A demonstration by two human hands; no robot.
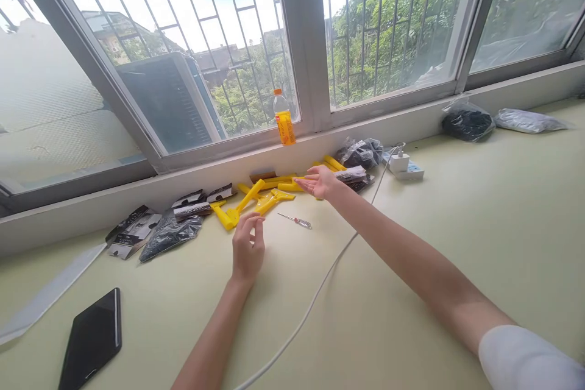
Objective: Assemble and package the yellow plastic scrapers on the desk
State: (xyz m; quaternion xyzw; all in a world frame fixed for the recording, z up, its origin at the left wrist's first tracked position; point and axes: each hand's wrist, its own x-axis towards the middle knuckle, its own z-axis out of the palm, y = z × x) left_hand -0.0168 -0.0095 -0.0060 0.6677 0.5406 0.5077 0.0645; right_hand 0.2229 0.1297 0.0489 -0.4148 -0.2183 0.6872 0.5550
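Note:
My left hand (248, 248) rests over the table just in front of a pile of yellow plastic T-shaped handles (249, 198). Its fingers are loosely bent, with a gap by the thumb and nothing visible in them. Farther right, my right hand (321, 183) reaches over the right end of the pile, fingers stretched out and palm turned partly up, holding nothing that I can see. Between the two hands, a small screwdriver (296, 220) with a clear reddish handle lies on the table. My right hand partly hides the handles behind it.
Black bags and printed cards (171, 234) lie left of the pile; another bagged black item (361, 152) is right. A white cable (315, 298) crosses the table to a charger (399, 163). A phone (92, 341) lies front left. An orange drink bottle (284, 122) stands by the window.

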